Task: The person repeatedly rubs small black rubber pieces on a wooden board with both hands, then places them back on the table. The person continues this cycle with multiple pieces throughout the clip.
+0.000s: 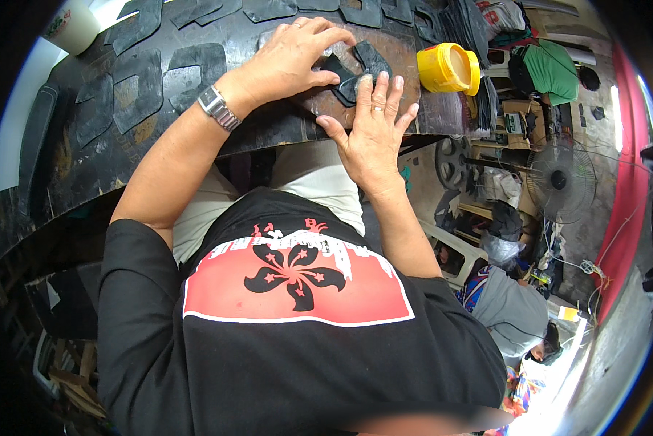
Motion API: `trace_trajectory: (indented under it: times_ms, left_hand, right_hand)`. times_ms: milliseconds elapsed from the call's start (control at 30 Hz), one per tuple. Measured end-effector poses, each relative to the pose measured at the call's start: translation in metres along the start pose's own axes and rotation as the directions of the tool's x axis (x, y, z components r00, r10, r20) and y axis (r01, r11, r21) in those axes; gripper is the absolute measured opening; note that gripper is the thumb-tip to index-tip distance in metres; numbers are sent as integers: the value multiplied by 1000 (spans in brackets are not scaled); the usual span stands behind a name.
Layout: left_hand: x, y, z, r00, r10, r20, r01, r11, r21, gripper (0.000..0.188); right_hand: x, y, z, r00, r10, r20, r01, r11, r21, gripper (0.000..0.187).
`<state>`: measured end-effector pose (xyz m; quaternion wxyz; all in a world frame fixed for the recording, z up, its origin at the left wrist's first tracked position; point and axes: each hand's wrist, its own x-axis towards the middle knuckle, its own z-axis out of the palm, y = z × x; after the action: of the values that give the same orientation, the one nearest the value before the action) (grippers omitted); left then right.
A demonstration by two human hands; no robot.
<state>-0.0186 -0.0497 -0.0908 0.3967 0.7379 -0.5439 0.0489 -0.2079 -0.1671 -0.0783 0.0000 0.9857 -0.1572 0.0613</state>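
Note:
A black flat piece point(374, 59), with a bent, strap-like shape, lies on a brown board point(406, 100) at the table's near edge. My left hand point(291, 59) rests over the board's left side, its thumb at the piece's left edge and its other fingers apart from the thumb. From the right, my right hand point(374, 138) reaches in with fingers stretched and spread. Its index fingertip touches the near part of the piece, beside a pale smudge. Whether the piece is leather or rubber I cannot tell.
Several black frame-shaped cutouts point(139, 91) lie across the dark table point(228, 138). An open yellow tub point(432, 69) stands right of the board. A white container point(72, 27) sits far left. Beyond the table's right side are a standing fan point(559, 178), shelves and another person in grey point(507, 309).

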Motion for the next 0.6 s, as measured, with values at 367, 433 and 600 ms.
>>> trace_trajectory:
  times_ms: [367,433,600]
  left_hand:
    - [14,-12,-41,964,-133,-231,97,982,-161,25]
    - [12,-13,-42,962,-167,-217,125,973,-194,25]
    - [12,-11,-37,973,-121,-195,92,984,-153,23]
  right_hand:
    - [26,-16,5,992,-122,-22,122,992,-16,109]
    - [30,-16,5,989,-145,-24,145,989,-20,106]
    - [37,-10,3,979,-202,5,202,979,-8,96]
